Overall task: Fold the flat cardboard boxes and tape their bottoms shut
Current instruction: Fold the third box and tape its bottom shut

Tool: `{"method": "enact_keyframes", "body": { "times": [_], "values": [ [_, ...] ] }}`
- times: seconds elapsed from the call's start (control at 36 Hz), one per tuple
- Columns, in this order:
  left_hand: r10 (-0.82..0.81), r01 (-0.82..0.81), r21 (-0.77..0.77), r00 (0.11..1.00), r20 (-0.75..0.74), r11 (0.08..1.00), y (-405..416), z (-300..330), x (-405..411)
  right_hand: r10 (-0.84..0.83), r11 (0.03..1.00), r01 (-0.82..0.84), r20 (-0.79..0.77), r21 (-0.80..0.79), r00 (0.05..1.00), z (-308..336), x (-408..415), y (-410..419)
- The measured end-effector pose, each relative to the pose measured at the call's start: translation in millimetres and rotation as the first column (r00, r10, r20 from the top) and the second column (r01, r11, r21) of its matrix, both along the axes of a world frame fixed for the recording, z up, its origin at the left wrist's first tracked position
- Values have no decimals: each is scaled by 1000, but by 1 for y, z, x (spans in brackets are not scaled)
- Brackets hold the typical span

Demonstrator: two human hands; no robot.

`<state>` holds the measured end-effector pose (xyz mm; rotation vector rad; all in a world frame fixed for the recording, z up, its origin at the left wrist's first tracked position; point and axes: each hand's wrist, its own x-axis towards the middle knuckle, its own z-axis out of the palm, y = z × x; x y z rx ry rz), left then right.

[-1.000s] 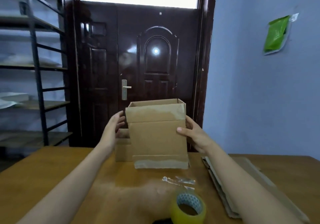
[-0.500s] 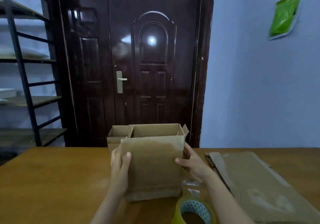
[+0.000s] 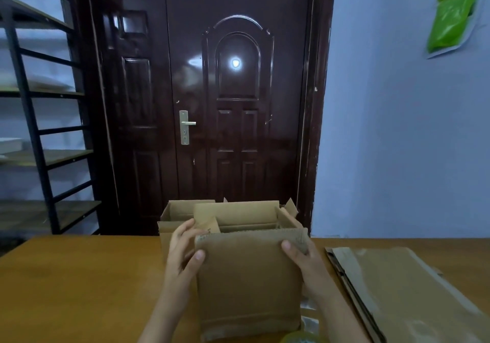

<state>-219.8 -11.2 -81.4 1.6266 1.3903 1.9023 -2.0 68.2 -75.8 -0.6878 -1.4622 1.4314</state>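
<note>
1. Compared with the frame one second earlier, the held box is sitting lower and nearer the person; it is now resting on the table with its open top facing up, whereas it was being held raised before.
2. Both hands are gripping the held box. The left hand is wrapping the box's left edge, thumb lying on the near face and fingers curling over the side. The right hand is clasping the right edge, thumb on the near face, fingers hidden behind the wall.
3. Inside the held box, the top flaps are standing loose and unfolded. A pale band along the bottom edge of the near face is suggesting tape wrapped up from the underside; the underside itself is hidden, so this is a judgement only.
4. Directly behind the held box, and touching or nearly touching it, a second erected box is standing with its top open.
5. To the right of the held box, a stack of flat cardboard is lying on the table, not yet folded.
6. At the near right corner of the held box, the tape roll is only partly showing at the frame edge, with clear scraps lying just beside it.
7. Progress judgement: two boxes are appearing formed, and the flat stack is remaining to fold and tape.
</note>
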Motion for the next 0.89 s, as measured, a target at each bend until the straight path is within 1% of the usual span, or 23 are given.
{"method": "enact_keyframes", "body": {
  "times": [0.06, 0.08, 0.19, 0.36, 0.5, 0.58, 0.64, 0.75, 0.81, 0.89],
  "values": [
    [9, -9, -1, 1000, 5, 1000, 2, 1, -1, 16, 992, -25, 82, 120, 997, 4, -2, 0],
    [13, -13, 5, 1000, 16, 1000, 3, 2, -2, 28, 988, -46, 119, 150, 992, 7, -3, -1],
    [-9, 8, 11, 996, 90, 1000, 5, 1, -7, 66, 977, -105, 205, 186, 977, 11, -7, -3],
    [-55, 56, -3, 985, 162, 998, 8, 3, -12, -36, 983, -11, 255, 182, 966, 15, -9, -8],
    [-47, 57, -40, 977, 207, 998, 8, 2, -16, -157, 959, 65, 324, 277, 933, 17, -11, -10],
    [-67, 79, -38, 963, 261, 996, 6, 7, -9, -169, 960, 92, 287, 264, 943, 17, -11, -7],
    [-71, 79, -26, 967, 245, 996, 5, 8, -11, -174, 951, 80, 302, 300, 937, 18, -12, -6],
    [-101, 109, -58, 985, 139, 992, 4, 10, -15, -251, 903, 64, 401, 426, 881, 17, -14, -3],
    [-104, 111, -75, 990, 98, 991, 4, 10, -16, -270, 892, 69, 404, 447, 874, 18, -14, -3],
    [-92, 101, -87, 991, 100, 991, 5, 12, -17, -282, 888, 82, 396, 452, 874, 20, -13, -3]
  ]
}}
